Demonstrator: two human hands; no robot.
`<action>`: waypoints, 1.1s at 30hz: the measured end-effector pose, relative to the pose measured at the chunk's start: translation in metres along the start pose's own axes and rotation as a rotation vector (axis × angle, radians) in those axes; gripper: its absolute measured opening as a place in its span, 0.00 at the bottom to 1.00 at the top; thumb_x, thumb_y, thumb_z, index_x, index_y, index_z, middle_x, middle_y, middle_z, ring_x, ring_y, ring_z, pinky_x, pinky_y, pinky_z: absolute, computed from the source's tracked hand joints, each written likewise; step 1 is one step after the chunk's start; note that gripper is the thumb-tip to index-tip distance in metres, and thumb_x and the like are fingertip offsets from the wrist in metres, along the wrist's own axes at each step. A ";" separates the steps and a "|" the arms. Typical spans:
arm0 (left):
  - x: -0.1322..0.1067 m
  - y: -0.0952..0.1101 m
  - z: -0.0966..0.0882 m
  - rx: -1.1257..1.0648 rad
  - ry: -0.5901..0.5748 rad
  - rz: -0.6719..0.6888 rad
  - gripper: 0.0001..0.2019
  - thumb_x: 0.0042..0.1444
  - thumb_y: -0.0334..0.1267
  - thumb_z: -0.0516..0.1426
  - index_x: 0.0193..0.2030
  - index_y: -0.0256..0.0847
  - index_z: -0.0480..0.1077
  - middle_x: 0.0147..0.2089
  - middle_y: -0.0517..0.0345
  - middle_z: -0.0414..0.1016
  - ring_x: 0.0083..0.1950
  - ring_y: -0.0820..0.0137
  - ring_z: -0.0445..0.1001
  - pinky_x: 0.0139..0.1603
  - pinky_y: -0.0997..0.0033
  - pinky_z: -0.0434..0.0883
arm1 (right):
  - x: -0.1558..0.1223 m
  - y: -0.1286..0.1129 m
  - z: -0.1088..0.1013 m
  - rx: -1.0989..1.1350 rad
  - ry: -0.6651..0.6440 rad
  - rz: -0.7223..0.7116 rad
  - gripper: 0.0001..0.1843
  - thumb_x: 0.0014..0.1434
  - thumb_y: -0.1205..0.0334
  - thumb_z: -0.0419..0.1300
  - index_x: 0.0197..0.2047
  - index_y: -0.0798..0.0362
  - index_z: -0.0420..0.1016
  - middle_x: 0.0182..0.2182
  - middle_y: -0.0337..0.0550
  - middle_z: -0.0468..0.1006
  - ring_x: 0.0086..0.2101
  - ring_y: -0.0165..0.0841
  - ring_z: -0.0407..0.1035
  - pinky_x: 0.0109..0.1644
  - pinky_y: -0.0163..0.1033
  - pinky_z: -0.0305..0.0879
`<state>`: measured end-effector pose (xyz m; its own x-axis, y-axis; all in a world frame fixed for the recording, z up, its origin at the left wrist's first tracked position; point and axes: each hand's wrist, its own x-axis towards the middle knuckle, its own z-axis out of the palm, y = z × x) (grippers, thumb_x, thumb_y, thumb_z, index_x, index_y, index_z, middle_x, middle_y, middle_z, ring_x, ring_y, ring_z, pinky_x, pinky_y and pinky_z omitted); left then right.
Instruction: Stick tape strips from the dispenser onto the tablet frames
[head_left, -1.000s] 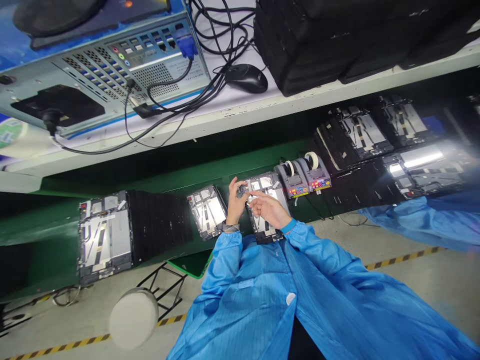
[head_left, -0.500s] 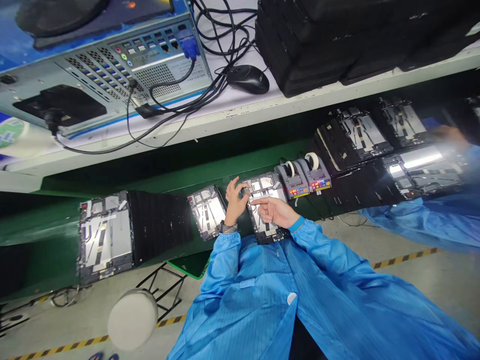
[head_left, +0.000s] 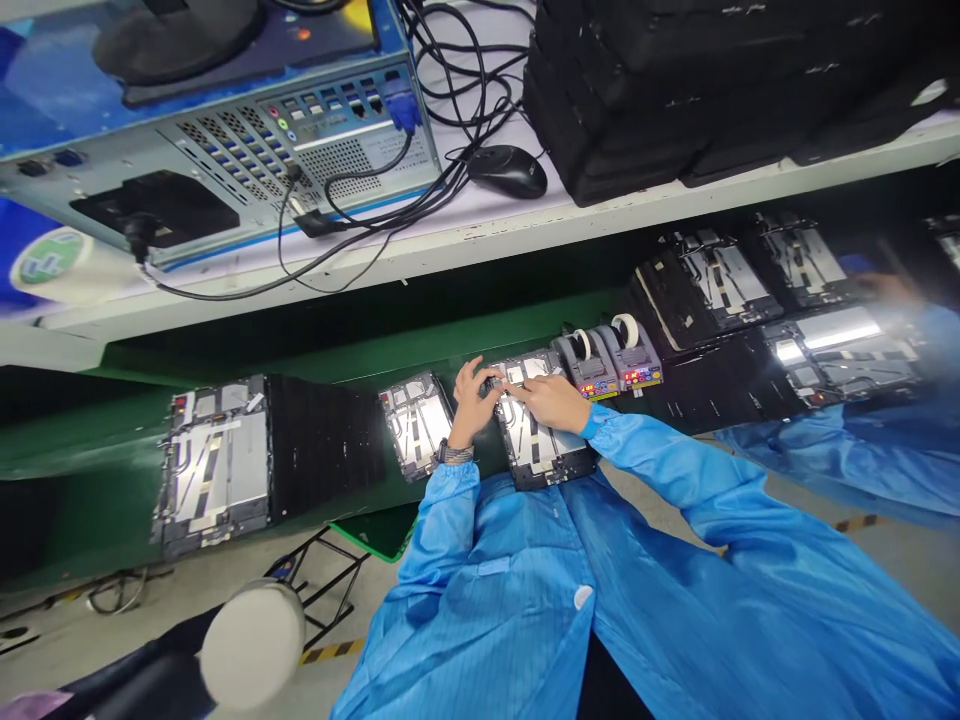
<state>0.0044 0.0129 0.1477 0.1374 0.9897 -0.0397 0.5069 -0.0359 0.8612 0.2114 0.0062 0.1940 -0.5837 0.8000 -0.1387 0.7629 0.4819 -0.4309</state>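
The left hand (head_left: 472,403) pinches a small dark component (head_left: 491,384) above a tablet chassis (head_left: 544,450), the right hand (head_left: 549,402) lies open upon it, and markings on the adjacent tape dispensers (head_left: 609,363) are illegible.

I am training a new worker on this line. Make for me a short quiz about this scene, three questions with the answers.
1. What does the left hand pinch?
A) a roll of tape
B) a small dark part
C) a computer mouse

2. True or false: the right hand lies on an open tablet housing.

3. Fill the gap: ___ tape dispensers stand beside that housing.

Key: 1 B; 2 true; 3 two.
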 end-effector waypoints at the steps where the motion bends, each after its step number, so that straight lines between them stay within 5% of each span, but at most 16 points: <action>1: 0.000 0.000 0.000 0.006 -0.005 0.005 0.08 0.63 0.41 0.61 0.48 0.54 0.78 0.73 0.55 0.63 0.77 0.51 0.51 0.76 0.39 0.46 | 0.001 0.001 -0.002 0.007 -0.006 -0.005 0.28 0.66 0.71 0.55 0.68 0.51 0.71 0.41 0.56 0.82 0.42 0.43 0.74 0.44 0.41 0.62; 5: 0.003 0.003 0.002 0.002 0.032 0.020 0.06 0.63 0.41 0.61 0.46 0.51 0.78 0.71 0.53 0.64 0.76 0.52 0.54 0.76 0.41 0.48 | 0.000 0.009 -0.012 0.086 0.015 0.031 0.23 0.66 0.69 0.56 0.62 0.49 0.78 0.39 0.51 0.81 0.43 0.43 0.73 0.46 0.42 0.63; 8: 0.001 0.009 0.004 -0.022 0.072 0.025 0.07 0.62 0.40 0.62 0.47 0.50 0.77 0.71 0.52 0.62 0.77 0.52 0.54 0.77 0.44 0.49 | -0.024 0.022 -0.012 0.169 0.339 0.223 0.21 0.71 0.61 0.50 0.60 0.51 0.79 0.44 0.53 0.80 0.49 0.45 0.71 0.55 0.46 0.64; 11: -0.015 0.011 0.007 -0.131 0.175 0.003 0.21 0.63 0.42 0.62 0.63 0.52 0.70 0.75 0.51 0.57 0.79 0.55 0.52 0.78 0.49 0.50 | -0.068 0.034 0.009 0.248 0.596 0.474 0.26 0.73 0.51 0.50 0.64 0.53 0.77 0.51 0.56 0.78 0.55 0.49 0.68 0.64 0.55 0.61; 14: -0.050 0.011 0.019 -0.258 0.190 -0.160 0.33 0.66 0.49 0.59 0.75 0.51 0.56 0.80 0.50 0.50 0.81 0.57 0.47 0.81 0.51 0.45 | -0.110 0.033 0.041 0.429 0.484 0.516 0.29 0.71 0.44 0.54 0.64 0.53 0.76 0.58 0.56 0.75 0.60 0.49 0.66 0.67 0.58 0.60; 19: -0.104 0.020 0.040 -0.431 0.087 -0.314 0.32 0.70 0.56 0.53 0.77 0.54 0.55 0.78 0.56 0.56 0.82 0.62 0.45 0.83 0.54 0.44 | -0.130 -0.007 0.055 0.505 0.491 0.479 0.31 0.70 0.43 0.57 0.69 0.47 0.71 0.68 0.53 0.65 0.67 0.49 0.56 0.72 0.60 0.54; 23: -0.120 0.010 0.001 -0.453 0.276 -0.371 0.33 0.68 0.58 0.54 0.76 0.53 0.59 0.70 0.58 0.71 0.80 0.61 0.54 0.81 0.56 0.54 | -0.099 -0.045 0.032 0.568 0.428 0.301 0.35 0.69 0.45 0.59 0.74 0.47 0.64 0.68 0.53 0.64 0.68 0.49 0.54 0.74 0.59 0.51; 27: -0.125 -0.046 -0.072 -0.477 0.472 -0.414 0.32 0.65 0.58 0.58 0.73 0.53 0.65 0.72 0.61 0.68 0.75 0.61 0.63 0.77 0.58 0.62 | -0.060 -0.064 0.016 0.766 0.306 0.094 0.28 0.68 0.48 0.61 0.68 0.45 0.72 0.66 0.51 0.68 0.67 0.46 0.59 0.73 0.56 0.54; 30: -0.122 -0.101 -0.108 -0.502 0.608 -0.489 0.33 0.63 0.57 0.60 0.72 0.51 0.65 0.74 0.61 0.67 0.74 0.62 0.65 0.75 0.58 0.64 | -0.055 -0.047 0.014 0.920 0.425 0.138 0.18 0.69 0.50 0.60 0.57 0.46 0.81 0.58 0.49 0.77 0.60 0.43 0.69 0.69 0.54 0.61; 33: -0.115 -0.142 -0.117 -0.573 0.623 -0.533 0.33 0.62 0.50 0.63 0.72 0.44 0.66 0.73 0.54 0.67 0.73 0.60 0.67 0.75 0.56 0.63 | -0.074 0.006 0.028 0.982 0.677 0.368 0.14 0.66 0.49 0.63 0.45 0.50 0.84 0.45 0.47 0.83 0.49 0.42 0.76 0.60 0.52 0.69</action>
<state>-0.1830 -0.0792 0.0899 -0.5417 0.7593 -0.3606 -0.1371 0.3434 0.9291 0.2512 -0.0603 0.1767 0.1028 0.9942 -0.0314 0.1502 -0.0467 -0.9876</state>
